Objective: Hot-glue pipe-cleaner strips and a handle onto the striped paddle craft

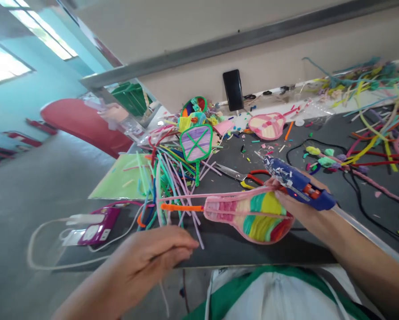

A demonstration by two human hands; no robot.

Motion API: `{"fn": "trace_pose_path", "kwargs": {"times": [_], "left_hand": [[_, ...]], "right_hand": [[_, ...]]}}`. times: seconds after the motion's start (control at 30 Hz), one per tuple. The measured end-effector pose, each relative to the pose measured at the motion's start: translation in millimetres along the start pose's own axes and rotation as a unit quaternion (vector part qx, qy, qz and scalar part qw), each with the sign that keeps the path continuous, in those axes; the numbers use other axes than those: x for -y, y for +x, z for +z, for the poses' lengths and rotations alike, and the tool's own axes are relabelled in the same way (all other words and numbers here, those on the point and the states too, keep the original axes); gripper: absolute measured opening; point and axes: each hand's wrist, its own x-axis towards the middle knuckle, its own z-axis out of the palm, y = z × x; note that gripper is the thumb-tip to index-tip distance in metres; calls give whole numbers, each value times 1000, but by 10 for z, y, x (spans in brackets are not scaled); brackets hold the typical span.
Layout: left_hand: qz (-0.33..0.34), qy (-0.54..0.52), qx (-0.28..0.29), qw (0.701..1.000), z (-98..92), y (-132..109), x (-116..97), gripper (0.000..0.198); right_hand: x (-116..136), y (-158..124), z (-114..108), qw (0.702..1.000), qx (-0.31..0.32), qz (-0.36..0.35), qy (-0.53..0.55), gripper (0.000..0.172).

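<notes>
My right hand grips a blue glue gun, a clear glue stick jutting from its back and its nozzle pointing up-left. Its fingertips also pinch the upper edge of a flat, lute-shaped pipe-cleaner piece. That piece has a pink outline, striped filling and an orange stem. From its upper edge a long pink pipe cleaner runs left. My left hand hovers near the table's front edge, left of the piece, fingers stretched and holding nothing I can see.
Loose pipe cleaners lie left of centre beside a purple fan-like piece. Scissors lie behind the striped piece. A phone leans on the back wall. A power bank with cables sits left. Black cord and more pipe cleaners lie right.
</notes>
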Motion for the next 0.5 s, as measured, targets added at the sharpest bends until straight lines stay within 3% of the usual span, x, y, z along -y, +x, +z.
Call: {"fn": "trace_pose_path", "kwargs": {"times": [0.07,0.1,0.17,0.27,0.37,0.5], "left_hand": [[40,42,-93,994,-89,128,-120,30],[55,54,-103,992,-103,235,-150,32],[22,50,-103,993,-89,475,-152,33],[-15,5,-41,999,-24,737,-85,31],[-30,-44,-11,999,36,819,-25,26],[-24,-49,-42,998,68,834,10,20]], "right_hand": [[31,-49,-7,1000,-10,10,2,17],[45,-71,-9,1000,-4,9,0,17],[64,-104,-14,1000,-1,1,-14,17],[69,-125,-18,999,-7,-7,-38,16],[64,-126,-13,999,-10,1,-48,15],[79,-119,7,995,-33,4,-95,13]]}}
